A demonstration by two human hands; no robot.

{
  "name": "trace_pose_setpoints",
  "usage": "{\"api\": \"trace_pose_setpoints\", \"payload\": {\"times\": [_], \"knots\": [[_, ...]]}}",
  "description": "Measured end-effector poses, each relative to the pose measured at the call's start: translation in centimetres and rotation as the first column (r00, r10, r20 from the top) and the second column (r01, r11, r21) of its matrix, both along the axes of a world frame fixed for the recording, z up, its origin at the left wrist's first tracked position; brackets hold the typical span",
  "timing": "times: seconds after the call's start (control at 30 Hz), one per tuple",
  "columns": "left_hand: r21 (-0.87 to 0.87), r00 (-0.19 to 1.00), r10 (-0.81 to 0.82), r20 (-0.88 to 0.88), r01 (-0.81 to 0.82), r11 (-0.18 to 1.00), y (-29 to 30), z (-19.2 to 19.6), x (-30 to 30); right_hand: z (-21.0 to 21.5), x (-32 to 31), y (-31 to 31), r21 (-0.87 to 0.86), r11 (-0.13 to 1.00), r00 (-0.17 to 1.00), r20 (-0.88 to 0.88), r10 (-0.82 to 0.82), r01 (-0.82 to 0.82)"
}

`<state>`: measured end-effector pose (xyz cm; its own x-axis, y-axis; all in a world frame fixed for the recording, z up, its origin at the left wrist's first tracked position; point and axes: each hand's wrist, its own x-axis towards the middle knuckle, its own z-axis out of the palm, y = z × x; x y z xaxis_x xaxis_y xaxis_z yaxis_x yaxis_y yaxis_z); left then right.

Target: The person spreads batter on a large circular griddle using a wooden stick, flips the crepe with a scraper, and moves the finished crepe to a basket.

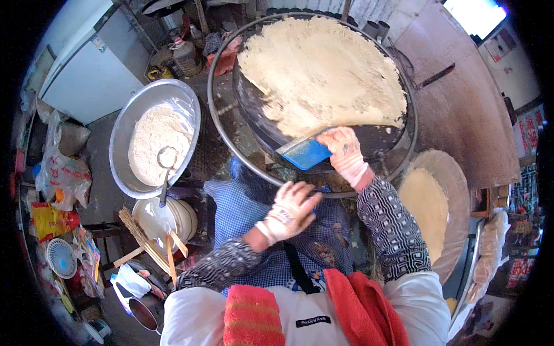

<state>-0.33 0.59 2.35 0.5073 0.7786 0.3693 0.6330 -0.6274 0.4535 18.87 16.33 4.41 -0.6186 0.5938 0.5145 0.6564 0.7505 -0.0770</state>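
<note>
A wide layer of pale, pasty batter (323, 75) covers most of a round dark griddle (249, 118), with bare griddle showing along its near and left edges. My right hand (344, 151), in a light knitted glove, grips a blue scraper (307, 154) by its right end. The scraper's far edge meets the near border of the batter. Over my lap, just on the near side of the metal ring (214, 109) that circles the griddle, my gloved left hand (285, 214) has its fingers spread and holds nothing.
On the left, a metal basin (118, 164) contains pale batter and a ladle (166, 157); below it stands a whitish bucket (187, 216) beside wooden sticks (153, 249). At right, a plastic-lined round container (453, 196) bears a yellowish round sheet near a brown board (461, 121).
</note>
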Motion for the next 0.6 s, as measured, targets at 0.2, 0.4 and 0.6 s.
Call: {"api": "trace_pose_setpoints", "payload": {"times": [0.2, 0.4, 0.6], "knots": [[0.190, 0.899, 0.435, -0.054, -0.419, 0.888, 8.7, -0.5, -17.0, -0.7, -0.6, -0.5, 0.024, 0.998, 0.974, 0.217, -0.061, 0.057], [0.191, 0.708, 0.371, -0.601, -0.324, 0.927, 16.8, -1.9, -21.7, 0.0, -2.8, 1.9, -0.046, 0.996, 0.954, 0.292, -0.061, 0.078], [-0.082, 0.437, 0.059, -0.898, -0.297, 0.951, 12.4, -1.7, -11.4, -1.8, -6.3, 3.2, 0.071, 0.996, 0.944, 0.323, -0.071, 0.051]]}}
